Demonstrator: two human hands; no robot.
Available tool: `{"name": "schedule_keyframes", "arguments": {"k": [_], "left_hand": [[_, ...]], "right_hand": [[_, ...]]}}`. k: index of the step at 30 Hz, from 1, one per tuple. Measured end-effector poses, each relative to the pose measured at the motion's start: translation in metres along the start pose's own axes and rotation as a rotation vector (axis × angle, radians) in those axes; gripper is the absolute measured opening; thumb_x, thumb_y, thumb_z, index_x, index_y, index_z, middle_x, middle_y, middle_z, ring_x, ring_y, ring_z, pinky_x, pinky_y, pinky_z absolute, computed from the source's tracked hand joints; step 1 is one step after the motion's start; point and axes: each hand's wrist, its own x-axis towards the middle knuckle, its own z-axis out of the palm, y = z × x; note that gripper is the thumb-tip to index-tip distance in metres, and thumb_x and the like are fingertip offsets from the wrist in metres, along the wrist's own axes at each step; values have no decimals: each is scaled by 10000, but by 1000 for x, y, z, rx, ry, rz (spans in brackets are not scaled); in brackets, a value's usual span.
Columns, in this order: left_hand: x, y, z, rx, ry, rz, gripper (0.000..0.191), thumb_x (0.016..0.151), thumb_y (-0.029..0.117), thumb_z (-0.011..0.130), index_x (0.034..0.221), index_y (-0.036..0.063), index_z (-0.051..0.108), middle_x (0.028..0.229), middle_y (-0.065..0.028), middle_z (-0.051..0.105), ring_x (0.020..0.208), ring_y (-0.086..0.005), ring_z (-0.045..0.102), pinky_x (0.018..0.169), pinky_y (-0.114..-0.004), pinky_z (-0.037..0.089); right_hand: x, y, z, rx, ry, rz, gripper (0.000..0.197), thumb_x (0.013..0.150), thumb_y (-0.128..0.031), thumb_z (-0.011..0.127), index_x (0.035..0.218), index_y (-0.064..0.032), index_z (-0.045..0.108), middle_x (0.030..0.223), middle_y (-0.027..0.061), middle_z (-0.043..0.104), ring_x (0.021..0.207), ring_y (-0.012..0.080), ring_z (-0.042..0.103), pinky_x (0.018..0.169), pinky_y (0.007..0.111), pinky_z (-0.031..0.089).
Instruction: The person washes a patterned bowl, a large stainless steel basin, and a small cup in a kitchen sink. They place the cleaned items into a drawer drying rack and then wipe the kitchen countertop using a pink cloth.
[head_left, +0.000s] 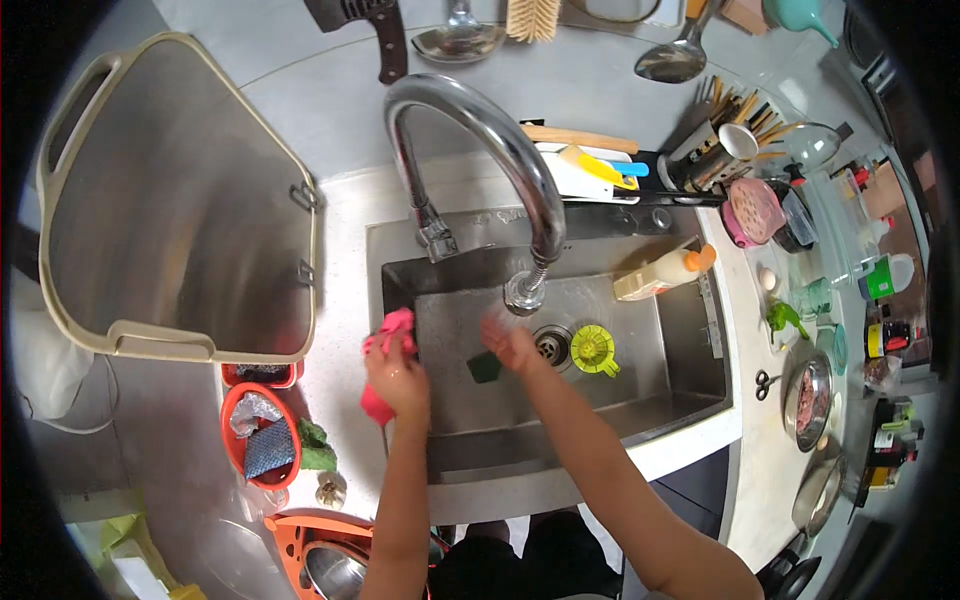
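My left hand (399, 382) grips a pink cloth (377, 406) at the left rim of the stainless steel sink (450, 409). Under the head of the chrome faucet (480, 112), my right hand (508, 343) is held with its fingers apart and nothing visible in it; the fingers look blurred. A dark green scouring pad (484, 367) lies on the sink floor beside this hand. Right of the drain (553, 346) sits a yellow-green plastic strainer (594, 350). An orange-capped bottle (660, 276) leans at the sink's right side.
A large cutting board (180, 210) stands at the left. Below it are a red basket (227, 431) with a blue scrubbing cloth (270, 448) and a garlic bulb (331, 491). On the right counter lie scissors (763, 384), a green pepper (784, 319) and a steel bowl of meat (810, 401).
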Motion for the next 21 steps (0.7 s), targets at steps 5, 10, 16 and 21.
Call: {"name": "schedule_keyframes", "arguments": {"k": [5,10,16,21], "left_hand": [[-36,61,90,-938,-459,-646,279,848,259,446,924,18,563,925,-90,557,841,-163,496,751,-303,401],[-46,38,216,-1299,-261,-1035,358,872,321,374,986,13,514,963,-74,534,835,-168,491,752,-298,400],[-29,30,254,-1435,-335,-1216,325,856,291,411,1011,22,505,971,-74,533,845,-169,500,760,-300,406],[-27,40,245,-1577,-476,-1280,308,843,266,443,1032,29,497,977,-74,533,853,-169,507,767,-302,412]], "right_hand": [[-46,-5,23,-109,-41,168,285,861,-271,459,1077,-87,489,954,68,575,842,194,554,723,316,461],[-35,14,-10,-1005,256,-834,171,836,-194,499,857,-25,521,715,113,572,666,168,537,614,312,430],[-118,2,22,-1212,169,-932,206,792,-215,561,804,-15,514,706,146,537,623,253,530,577,330,422],[-106,-3,24,-1463,198,-1055,214,756,-202,597,761,-3,520,729,176,533,662,335,531,566,358,430]]}}
